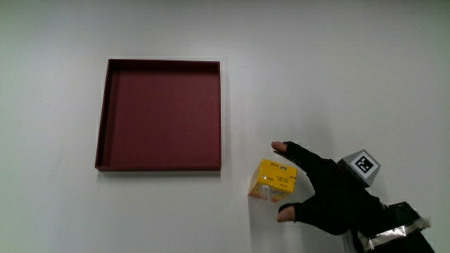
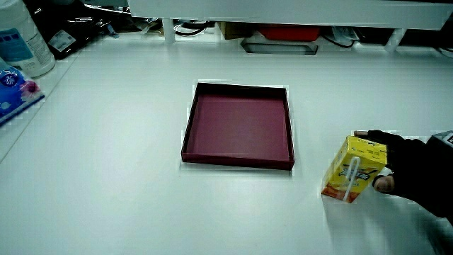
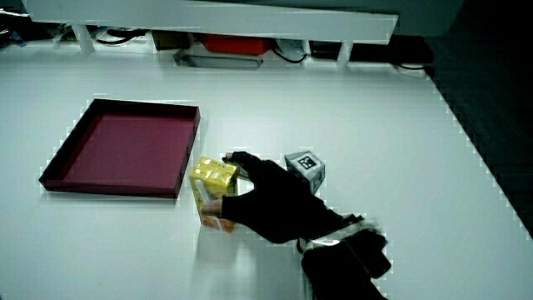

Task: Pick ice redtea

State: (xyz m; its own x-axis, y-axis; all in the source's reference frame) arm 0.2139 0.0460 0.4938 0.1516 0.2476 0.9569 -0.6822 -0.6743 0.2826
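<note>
The ice red tea is a small yellow carton with an orange base and a straw on one face. It stands on the white table close beside the dark red tray, slightly nearer to the person. The gloved hand wraps around the carton, one fingertip at its upper edge and the thumb against its lower face. Both side views show the carton with the hand closed on it. The carton's base rests on the table.
The shallow dark red tray holds nothing. Bottles and packets stand at the table's edge in a side view. A low partition with cables and boxes runs along the table's end.
</note>
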